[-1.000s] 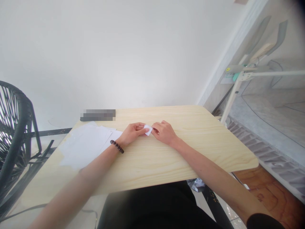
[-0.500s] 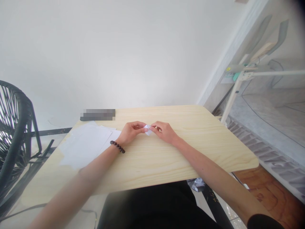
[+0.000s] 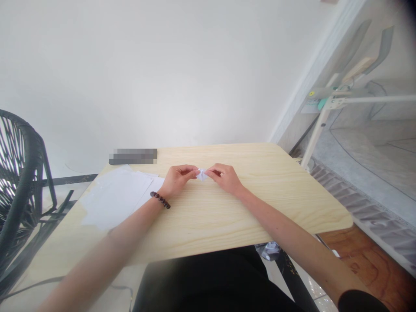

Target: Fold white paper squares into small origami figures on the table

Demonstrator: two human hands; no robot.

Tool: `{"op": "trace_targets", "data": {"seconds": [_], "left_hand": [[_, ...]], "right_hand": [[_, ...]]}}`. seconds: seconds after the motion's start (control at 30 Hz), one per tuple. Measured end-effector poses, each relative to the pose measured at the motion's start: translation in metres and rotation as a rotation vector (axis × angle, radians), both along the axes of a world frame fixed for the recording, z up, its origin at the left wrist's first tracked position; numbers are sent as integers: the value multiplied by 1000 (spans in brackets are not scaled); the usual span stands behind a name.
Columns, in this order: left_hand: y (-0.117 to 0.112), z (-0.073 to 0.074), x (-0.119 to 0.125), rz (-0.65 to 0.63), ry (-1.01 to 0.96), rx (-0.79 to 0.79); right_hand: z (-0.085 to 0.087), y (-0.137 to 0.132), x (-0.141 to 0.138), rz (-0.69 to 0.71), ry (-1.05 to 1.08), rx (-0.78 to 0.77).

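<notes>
In the head view, the left hand (image 3: 178, 178) and the right hand (image 3: 225, 177) are over the counter (image 3: 260, 216), near the middle of the frame. Each hand's grip is pinched tight, thumb against fingers, on one side of the same small folded paper (image 3: 202, 175), which is between them. Big white sheets (image 3: 120, 199) lie flat at the left of the frame, near the left hand
</notes>
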State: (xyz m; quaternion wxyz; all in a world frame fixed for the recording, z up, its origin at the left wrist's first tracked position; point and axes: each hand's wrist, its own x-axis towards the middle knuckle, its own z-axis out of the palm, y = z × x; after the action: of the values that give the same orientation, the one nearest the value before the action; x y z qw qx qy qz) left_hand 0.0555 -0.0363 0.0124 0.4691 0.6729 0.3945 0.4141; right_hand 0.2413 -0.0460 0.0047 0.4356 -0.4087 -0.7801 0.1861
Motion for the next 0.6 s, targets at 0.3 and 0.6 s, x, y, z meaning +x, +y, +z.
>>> {"op": "trace_targets", "data": {"seconds": [0.3,0.6], "left_hand": [[2,-2,1,-62,-57,-23],[1,-1,2,-36,38,32]], "right_hand": [[-1,1,-1,3,13,-22],[-1,-1,-5,-6,-31,-4]]}}
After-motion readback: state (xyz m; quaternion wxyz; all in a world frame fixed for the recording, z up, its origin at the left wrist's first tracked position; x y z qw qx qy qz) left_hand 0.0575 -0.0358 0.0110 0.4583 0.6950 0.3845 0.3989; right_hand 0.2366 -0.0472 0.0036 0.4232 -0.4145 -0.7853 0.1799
